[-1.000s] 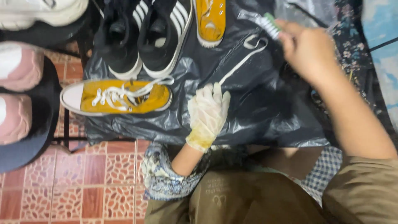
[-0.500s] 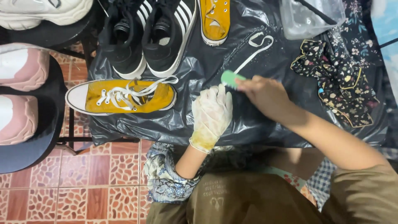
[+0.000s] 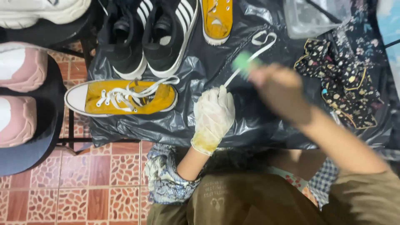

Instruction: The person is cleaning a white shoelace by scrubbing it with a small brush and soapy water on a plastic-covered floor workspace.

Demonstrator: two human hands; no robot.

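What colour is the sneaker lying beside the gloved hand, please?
Mustard yellow sneaker, white laces and toe; head view.

Person's arms and hands seen from above. Left hand [image 3: 213,114]: gloved in a thin whitish glove stained yellow at the cuff, laid palm down, fingers together and extended away from the body, fingertips pressing flat on what lies under them. Left forearm bare from glove cuff to a patterned sleeve bunched at the elbow, running diagonally down and to the left. Right hand [image 3: 278,89]: bare, blurred, raised forward and to the right of the left hand, fingers curled closed around a small green object at its upper left. Right forearm bare, extending diagonally down to the lower right corner. The two hands are near each other, not touching.
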